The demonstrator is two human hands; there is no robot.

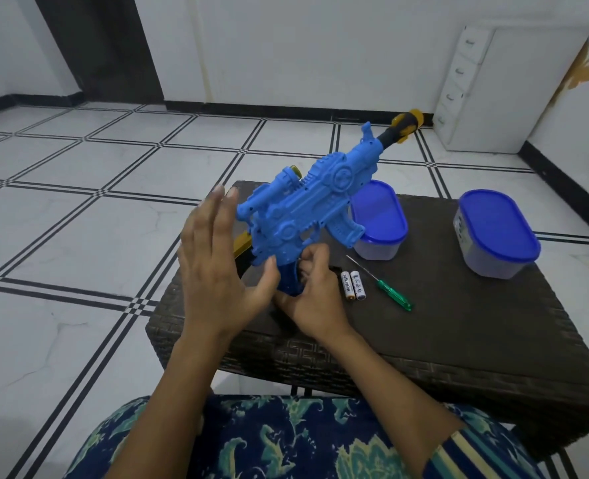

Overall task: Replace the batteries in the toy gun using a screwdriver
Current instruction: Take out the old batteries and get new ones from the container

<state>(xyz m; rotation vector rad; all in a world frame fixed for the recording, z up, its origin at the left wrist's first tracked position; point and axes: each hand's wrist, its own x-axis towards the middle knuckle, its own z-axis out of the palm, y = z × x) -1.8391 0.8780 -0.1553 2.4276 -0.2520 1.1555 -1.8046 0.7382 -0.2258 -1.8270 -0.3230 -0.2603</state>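
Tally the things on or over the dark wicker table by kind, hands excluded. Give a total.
Blue plastic toy gun: 1
White cylindrical batteries: 2
Green-handled thin screwdriver: 1
Clear plastic containers with blue lids: 2
Total: 6

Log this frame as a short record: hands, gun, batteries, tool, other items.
left hand: open, fingers straight, beside the toy gun
right hand: grips the toy gun's lower handle, muzzle tilted up
batteries: two, side by side on the table, outside the gun
screwdriver: green handle, lying on the table right of the batteries, untouched
containers: two, blue lids on, farther back on the table
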